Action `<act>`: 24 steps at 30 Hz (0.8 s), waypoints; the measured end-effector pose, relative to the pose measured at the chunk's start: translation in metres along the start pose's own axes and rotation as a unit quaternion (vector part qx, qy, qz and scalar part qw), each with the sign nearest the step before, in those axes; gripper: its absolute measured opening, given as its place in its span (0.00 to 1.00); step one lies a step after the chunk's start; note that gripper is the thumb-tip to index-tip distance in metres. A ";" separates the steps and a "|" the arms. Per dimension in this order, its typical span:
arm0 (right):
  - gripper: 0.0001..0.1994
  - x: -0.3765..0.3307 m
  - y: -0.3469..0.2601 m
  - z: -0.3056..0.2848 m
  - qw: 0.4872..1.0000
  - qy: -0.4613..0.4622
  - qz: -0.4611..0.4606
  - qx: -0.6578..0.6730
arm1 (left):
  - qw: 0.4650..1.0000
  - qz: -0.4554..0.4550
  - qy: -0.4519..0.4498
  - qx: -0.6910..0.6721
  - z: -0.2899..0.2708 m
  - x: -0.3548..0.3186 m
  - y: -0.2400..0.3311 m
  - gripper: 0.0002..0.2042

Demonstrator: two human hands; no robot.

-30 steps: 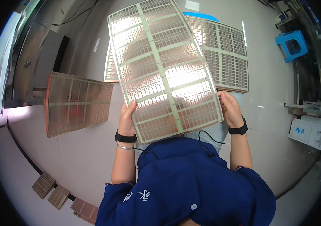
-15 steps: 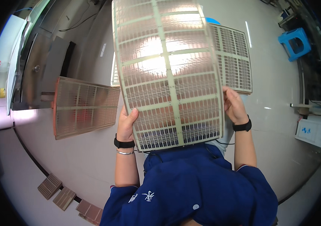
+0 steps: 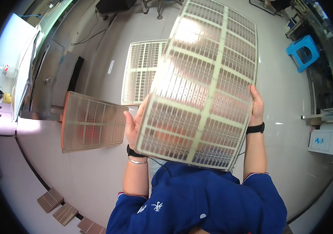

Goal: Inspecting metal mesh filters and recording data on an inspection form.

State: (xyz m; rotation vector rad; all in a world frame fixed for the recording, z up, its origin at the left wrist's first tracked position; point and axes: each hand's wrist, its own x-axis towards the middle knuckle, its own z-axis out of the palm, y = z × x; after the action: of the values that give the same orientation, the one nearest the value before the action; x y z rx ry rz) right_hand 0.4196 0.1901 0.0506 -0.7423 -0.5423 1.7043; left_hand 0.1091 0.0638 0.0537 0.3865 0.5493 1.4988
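Observation:
A large, thin, see-through panel (image 3: 213,93) with pale green ribs and rows of small repeated cells is held tilted before my body. Its far end leans to the right, and light glares off its upper left part. My left hand (image 3: 136,123) supports the lower left edge, with the thumb raised away from the panel and the fingers partly hidden behind it. Along the right edge, my right hand (image 3: 256,107) grips with its fingers mostly out of sight. Both wrists carry black bands; thin dark cords show near the panel's lower edge.
To the left stands a similar panel with a reddish edge (image 3: 94,124). Another pale ribbed panel (image 3: 135,70) is partly covered by the held one. A metal cabinet (image 3: 43,80) lines the left. At right are a blue stool (image 3: 313,48) and white box (image 3: 326,142). Small panels (image 3: 65,213) lie lower left.
The held panel has turned clockwise, its far end swinging right and uncovering the pale panel behind. My left hand has shifted right, its thumb lifting off the panel. My right hand now meets the right edge.

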 end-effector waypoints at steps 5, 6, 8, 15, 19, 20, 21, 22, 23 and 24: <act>0.16 -0.002 -0.003 0.007 0.997 0.003 -0.047 0.069 | 0.989 0.040 0.018 -0.144 0.007 -0.006 -0.024 0.31; 0.16 -0.003 -0.002 0.009 0.995 -0.010 -0.071 0.073 | 0.992 0.040 0.015 -0.123 0.016 -0.008 -0.030 0.28; 0.17 -0.008 0.000 0.016 0.992 -0.026 -0.094 0.077 | 0.998 0.032 0.013 -0.060 0.020 -0.013 -0.044 0.25; 0.16 -0.018 -0.021 -0.023 0.985 -0.098 -0.127 0.070 | 0.999 0.014 0.047 -0.013 -0.002 -0.011 -0.029 0.24; 0.15 -0.022 -0.067 -0.050 0.976 0.028 -0.195 0.094 | 0.996 0.028 0.088 0.017 -0.030 -0.018 -0.012 0.21; 0.16 -0.026 -0.077 -0.054 0.969 0.087 -0.222 0.071 | 0.992 0.049 0.115 0.033 -0.034 -0.019 -0.008 0.20; 0.17 -0.030 -0.082 -0.057 0.957 0.144 -0.247 0.048 | 0.989 0.059 0.128 0.035 -0.036 -0.020 -0.003 0.17; 0.17 -0.033 -0.082 -0.059 0.958 0.146 -0.244 0.046 | 0.989 0.057 0.132 0.033 -0.038 -0.020 0.001 0.17; 0.19 -0.036 -0.081 -0.057 0.959 0.121 -0.256 0.020 | 0.989 0.056 0.132 0.036 -0.040 -0.021 0.005 0.18; 0.20 -0.038 -0.080 -0.055 0.959 0.095 -0.268 -0.006 | 0.989 0.056 0.132 0.039 -0.042 -0.024 0.009 0.18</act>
State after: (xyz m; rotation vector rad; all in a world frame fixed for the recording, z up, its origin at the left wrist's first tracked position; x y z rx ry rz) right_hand 0.5191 0.1718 0.0754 -0.6836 -0.5587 1.1153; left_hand 0.0779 0.0369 0.0264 0.2836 0.8088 1.6515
